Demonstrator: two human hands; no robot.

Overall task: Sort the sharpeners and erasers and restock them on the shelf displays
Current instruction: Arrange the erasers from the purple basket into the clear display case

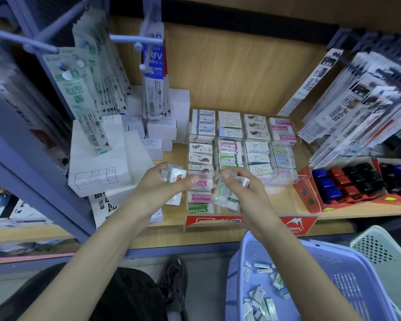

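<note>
Erasers sat clamped in the left grip; the right grip pinched another wrapped piece. The display tray lay just beyond both grips, its bare front slot judged nearer the right grip.

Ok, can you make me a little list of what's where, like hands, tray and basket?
left hand: holds a few wrapped packets
right hand: pinches one small packet
clear tray: on the shelf, erasers sorted in compartments
purple basket: lower right, loose packets inside
red box: right of tray, blue, red and black pieces
</note>
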